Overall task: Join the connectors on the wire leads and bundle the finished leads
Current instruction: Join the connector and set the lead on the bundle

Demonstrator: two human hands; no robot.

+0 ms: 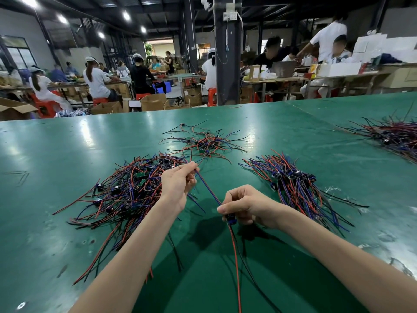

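My left hand (178, 186) pinches the far end of a blue and red wire pair (208, 188) that runs taut down to my right hand (244, 205). My right hand grips a small blue connector (230, 219) at the near end of that pair. A red and a black lead (235, 256) hang from the connector toward me. Both hands are held just above the green table (56, 168).
A big tangled heap of leads (128, 193) lies left of my hands. A neater pile of leads (293, 184) lies to the right, a small scatter (206, 143) ahead, and another heap (392, 134) at the far right. People work at benches beyond the table edge.
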